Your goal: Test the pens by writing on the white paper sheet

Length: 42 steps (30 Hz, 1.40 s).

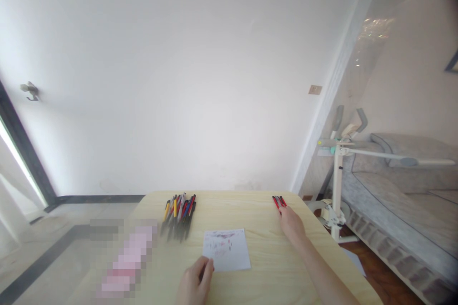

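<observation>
My right hand [290, 221] reaches to the far right part of the wooden table [257, 281] and its fingers rest on a small group of red pens [279, 201]; I cannot see whether they grip them. My left hand [195, 281] lies near the front edge, fingers curled against the lower left corner of a white sheet of paper [227, 249] that bears red and dark scribbles. A bundle of several coloured pens [179, 212], yellow, red, blue and black, lies at the back left of the paper.
A white wall stands behind the table. To the right are a white stand with a lamp arm [338, 186] and a grey sofa [404, 176]. A blurred pink patch [129, 259] covers the table's left side. Glossy floor lies to the left.
</observation>
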Each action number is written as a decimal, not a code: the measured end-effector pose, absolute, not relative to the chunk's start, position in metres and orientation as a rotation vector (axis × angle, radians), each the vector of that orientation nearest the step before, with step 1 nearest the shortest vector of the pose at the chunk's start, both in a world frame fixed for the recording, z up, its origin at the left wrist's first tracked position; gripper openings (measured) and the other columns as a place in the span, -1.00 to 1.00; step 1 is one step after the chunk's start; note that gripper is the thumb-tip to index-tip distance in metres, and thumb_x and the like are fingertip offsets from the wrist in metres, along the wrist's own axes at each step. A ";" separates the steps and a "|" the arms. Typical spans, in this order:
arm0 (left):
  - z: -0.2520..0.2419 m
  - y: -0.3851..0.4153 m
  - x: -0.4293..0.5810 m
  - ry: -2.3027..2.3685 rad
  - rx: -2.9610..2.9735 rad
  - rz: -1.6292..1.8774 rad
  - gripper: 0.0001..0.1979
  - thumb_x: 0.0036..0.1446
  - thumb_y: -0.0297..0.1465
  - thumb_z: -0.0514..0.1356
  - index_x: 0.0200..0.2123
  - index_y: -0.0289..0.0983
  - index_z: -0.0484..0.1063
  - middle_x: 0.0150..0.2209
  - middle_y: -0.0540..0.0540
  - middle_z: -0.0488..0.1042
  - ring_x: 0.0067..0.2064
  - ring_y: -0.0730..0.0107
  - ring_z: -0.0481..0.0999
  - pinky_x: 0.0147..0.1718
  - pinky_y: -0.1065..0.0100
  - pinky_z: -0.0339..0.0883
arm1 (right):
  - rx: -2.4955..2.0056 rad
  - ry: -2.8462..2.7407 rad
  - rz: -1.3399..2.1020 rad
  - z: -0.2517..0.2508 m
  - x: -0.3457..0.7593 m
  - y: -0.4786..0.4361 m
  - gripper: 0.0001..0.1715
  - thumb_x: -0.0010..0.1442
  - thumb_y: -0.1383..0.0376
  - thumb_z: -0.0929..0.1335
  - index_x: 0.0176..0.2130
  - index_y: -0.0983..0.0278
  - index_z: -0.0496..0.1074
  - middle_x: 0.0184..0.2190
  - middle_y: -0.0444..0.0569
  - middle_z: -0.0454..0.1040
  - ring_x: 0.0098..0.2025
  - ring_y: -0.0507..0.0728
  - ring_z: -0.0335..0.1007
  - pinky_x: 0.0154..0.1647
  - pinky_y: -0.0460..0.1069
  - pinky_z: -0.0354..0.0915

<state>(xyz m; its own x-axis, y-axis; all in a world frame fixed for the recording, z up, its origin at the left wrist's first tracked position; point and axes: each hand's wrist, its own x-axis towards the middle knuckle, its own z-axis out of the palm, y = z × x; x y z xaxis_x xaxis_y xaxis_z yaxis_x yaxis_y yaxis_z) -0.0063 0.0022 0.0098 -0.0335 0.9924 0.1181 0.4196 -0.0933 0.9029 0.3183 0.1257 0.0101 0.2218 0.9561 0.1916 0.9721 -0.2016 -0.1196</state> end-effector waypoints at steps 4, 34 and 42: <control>0.007 0.004 -0.008 1.503 1.608 1.075 -0.57 0.07 -0.06 -0.04 -0.60 -0.25 0.32 -0.69 0.05 0.26 -0.56 0.38 0.29 -0.55 0.43 0.11 | -2.331 -1.824 -0.086 0.010 0.319 0.128 -0.65 0.23 0.35 0.12 -0.14 0.32 0.39 -0.27 0.13 0.48 -0.24 0.17 0.42 -0.30 -0.03 0.19; 0.000 0.005 -0.008 1.503 1.667 1.053 -0.66 0.14 -0.23 -0.05 -0.59 -0.25 0.26 -0.67 0.08 0.23 -0.55 0.43 0.28 -0.53 0.46 0.07 | -2.454 -1.793 -0.074 0.015 0.316 0.125 -0.66 0.17 0.25 0.16 -0.09 0.18 0.34 -0.25 0.06 0.49 -0.26 0.22 0.43 -0.36 0.03 0.24; -0.002 0.006 -0.009 1.504 1.681 1.046 -0.67 0.14 -0.24 -0.05 -0.59 -0.25 0.26 -0.67 0.08 0.23 -0.55 0.44 0.28 -0.53 0.47 0.07 | -2.470 -1.798 -0.072 0.014 0.317 0.127 -0.66 0.17 0.26 0.15 -0.08 0.18 0.34 -0.25 0.05 0.49 -0.26 0.21 0.43 -0.35 0.02 0.24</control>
